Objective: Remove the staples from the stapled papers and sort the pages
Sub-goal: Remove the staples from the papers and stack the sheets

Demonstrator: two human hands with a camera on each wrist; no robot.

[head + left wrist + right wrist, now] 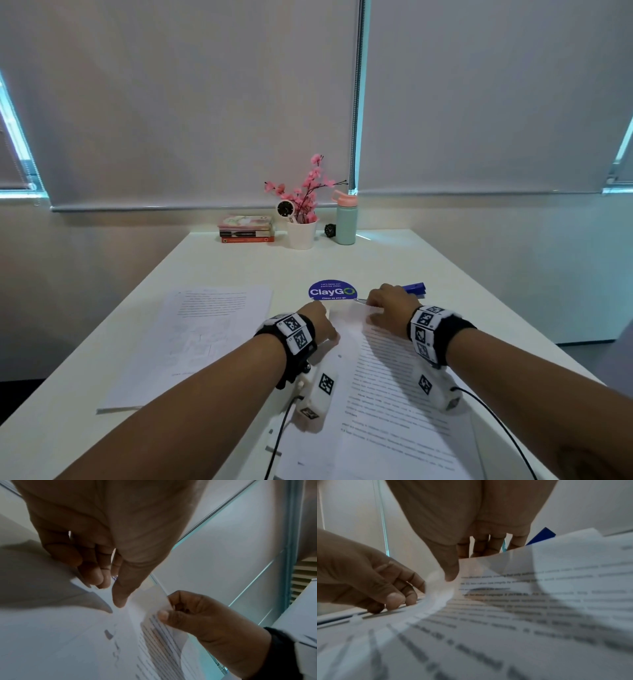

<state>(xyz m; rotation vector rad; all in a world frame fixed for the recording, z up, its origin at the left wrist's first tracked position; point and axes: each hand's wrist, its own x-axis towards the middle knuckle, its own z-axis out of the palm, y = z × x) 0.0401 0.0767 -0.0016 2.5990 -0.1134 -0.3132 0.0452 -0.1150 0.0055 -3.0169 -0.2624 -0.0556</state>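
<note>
A stack of printed papers lies on the white table in front of me. My right hand pinches the far corner of the top page, thumb on top and fingers behind, and that page curls up off the stack. My left hand is just to its left. Its thumb and curled fingers hold the corner of the lower pages down against the table. No staple can be made out in any view. A blue staple remover lies just beyond my right hand.
A second pile of printed sheets lies to the left. A round blue ClayGo sticker is on the table beyond my hands. Books, a white flower pot and a green bottle stand at the far edge.
</note>
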